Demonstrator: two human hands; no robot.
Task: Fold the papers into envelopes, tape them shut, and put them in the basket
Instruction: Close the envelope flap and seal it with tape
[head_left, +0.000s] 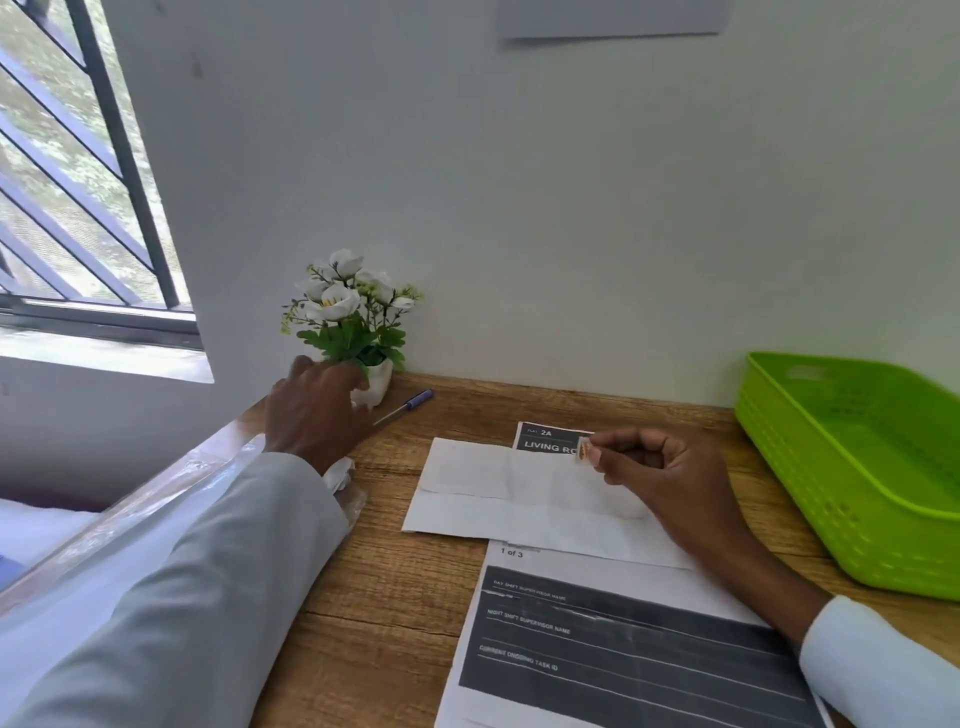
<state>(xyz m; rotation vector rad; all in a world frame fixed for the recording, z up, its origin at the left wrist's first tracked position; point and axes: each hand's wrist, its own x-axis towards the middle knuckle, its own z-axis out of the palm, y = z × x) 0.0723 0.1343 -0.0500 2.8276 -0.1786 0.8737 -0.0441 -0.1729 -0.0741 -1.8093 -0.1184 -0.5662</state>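
Observation:
A folded white paper lies flat on the wooden desk, on top of a printed form sheet with dark bands. My right hand rests over the folded paper's right part and pinches a small piece of tape between thumb and forefinger. My left hand is stretched to the far left, at the small white flower pot; what it touches there is hidden by the hand. The green plastic basket stands at the right edge, with nothing visible inside.
A pot of white artificial flowers stands against the wall at the back left. A pen with a purple cap lies beside it. Crinkled clear plastic lies under my left wrist. The wall closes the desk's far side.

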